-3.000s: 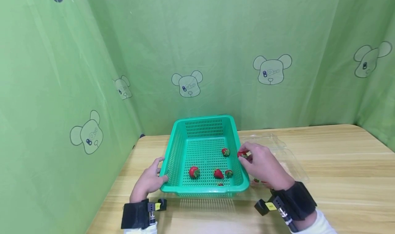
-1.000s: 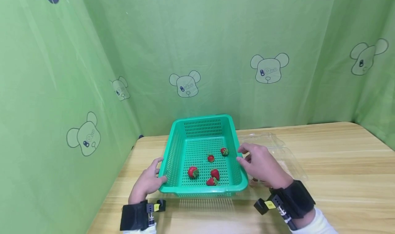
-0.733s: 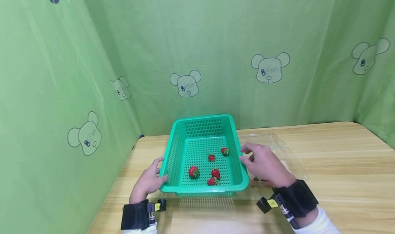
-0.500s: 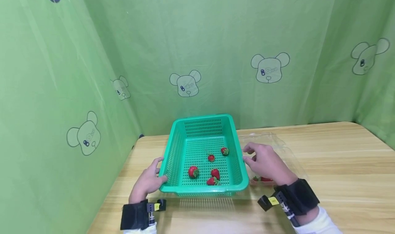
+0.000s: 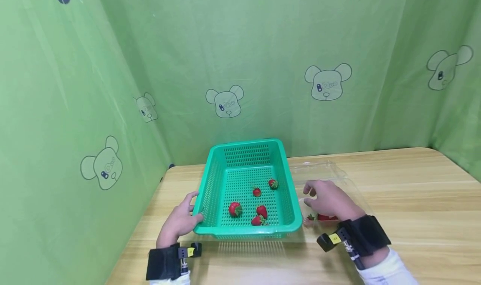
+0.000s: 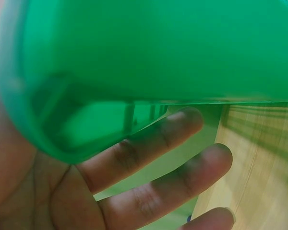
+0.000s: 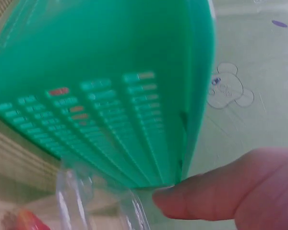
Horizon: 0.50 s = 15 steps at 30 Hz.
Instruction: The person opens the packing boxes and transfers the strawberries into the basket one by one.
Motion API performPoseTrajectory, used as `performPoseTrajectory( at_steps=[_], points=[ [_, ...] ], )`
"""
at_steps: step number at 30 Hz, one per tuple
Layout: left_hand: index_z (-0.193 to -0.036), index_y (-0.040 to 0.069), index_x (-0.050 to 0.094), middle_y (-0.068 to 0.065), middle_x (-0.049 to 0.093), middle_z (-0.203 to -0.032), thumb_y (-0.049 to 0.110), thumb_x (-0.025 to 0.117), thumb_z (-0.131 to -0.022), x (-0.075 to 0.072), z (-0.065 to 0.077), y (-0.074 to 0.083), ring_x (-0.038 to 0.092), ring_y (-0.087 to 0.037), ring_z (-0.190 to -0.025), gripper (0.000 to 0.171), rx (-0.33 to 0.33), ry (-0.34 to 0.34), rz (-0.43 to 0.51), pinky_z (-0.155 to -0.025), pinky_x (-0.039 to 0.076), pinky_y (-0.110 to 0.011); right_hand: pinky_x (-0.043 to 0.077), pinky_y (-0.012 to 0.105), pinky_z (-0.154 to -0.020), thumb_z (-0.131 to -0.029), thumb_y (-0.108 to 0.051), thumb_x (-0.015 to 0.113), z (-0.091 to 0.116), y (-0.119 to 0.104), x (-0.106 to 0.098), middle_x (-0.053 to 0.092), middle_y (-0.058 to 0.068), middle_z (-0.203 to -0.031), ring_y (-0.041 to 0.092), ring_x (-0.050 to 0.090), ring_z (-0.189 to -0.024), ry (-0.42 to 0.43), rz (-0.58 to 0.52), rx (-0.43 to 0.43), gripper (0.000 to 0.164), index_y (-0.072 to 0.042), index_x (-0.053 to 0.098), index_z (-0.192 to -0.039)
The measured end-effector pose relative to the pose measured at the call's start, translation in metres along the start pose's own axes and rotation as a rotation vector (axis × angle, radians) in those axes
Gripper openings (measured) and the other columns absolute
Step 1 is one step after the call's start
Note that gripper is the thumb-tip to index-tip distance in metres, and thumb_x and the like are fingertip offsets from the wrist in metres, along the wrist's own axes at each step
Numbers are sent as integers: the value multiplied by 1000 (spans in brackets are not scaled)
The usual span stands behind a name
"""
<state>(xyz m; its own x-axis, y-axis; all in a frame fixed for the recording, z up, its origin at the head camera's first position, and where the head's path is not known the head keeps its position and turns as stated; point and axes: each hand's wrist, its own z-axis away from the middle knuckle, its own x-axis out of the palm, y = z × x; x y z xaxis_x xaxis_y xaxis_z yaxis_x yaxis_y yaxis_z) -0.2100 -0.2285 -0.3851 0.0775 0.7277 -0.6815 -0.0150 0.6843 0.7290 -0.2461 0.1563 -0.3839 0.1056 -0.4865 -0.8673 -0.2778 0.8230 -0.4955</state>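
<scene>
A green perforated plastic basket [image 5: 248, 230] stands in the middle, with several strawberries [image 5: 235, 209] scattered on its floor. My left hand [image 5: 181, 220] holds its near left corner, thumb over the rim. In the left wrist view, straight fingers [image 6: 158, 191] extend along the basket's underside [image 6: 158, 57]. My right hand [image 5: 330, 199] hovers over a clear plastic box [image 5: 313, 171] right of the basket, thumb and fingers apart, nothing between them. Red strawberries [image 5: 326, 217] show in the box beneath that hand, which partly hides them. One strawberry [image 7: 32, 220] appears low in the right wrist view.
A light wooden table [image 5: 413, 193] carries everything and stretches to the right. Behind it and along the left hangs a green curtain [image 5: 263, 68] printed with bear heads. Both wrists wear black straps [image 5: 366, 235] with small cameras.
Three seconds ago my right hand pinched a strawberry at the basket's right rim; that hand has since emptied and moved right over the box. Strawberries in the basket have shifted. The left hand stays put.
</scene>
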Motion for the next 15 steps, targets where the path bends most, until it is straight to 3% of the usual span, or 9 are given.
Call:
performPoseTrajectory(
  at_steps=[8, 15],
  points=[
    [-145, 10, 31, -30, 55, -128, 4, 59, -83, 0, 0, 1, 55, -41, -112, 68, -10, -1, -4, -86, 48, -55, 51, 44, -64, -80, -11, 69, 4, 19, -12, 65, 14, -89, 27, 60, -78, -63, 19, 8, 17, -4, 63, -93],
    [-145, 11, 31, -31, 54, -129, 4, 59, -84, 0, 0, 2, 54, -42, -114, 67, -16, 0, -4, -87, 47, -57, 49, 40, -63, -78, -8, 71, 4, 20, -6, 65, 11, -87, 22, 57, -73, -154, -12, 18, 19, -5, 64, -95]
  ],
)
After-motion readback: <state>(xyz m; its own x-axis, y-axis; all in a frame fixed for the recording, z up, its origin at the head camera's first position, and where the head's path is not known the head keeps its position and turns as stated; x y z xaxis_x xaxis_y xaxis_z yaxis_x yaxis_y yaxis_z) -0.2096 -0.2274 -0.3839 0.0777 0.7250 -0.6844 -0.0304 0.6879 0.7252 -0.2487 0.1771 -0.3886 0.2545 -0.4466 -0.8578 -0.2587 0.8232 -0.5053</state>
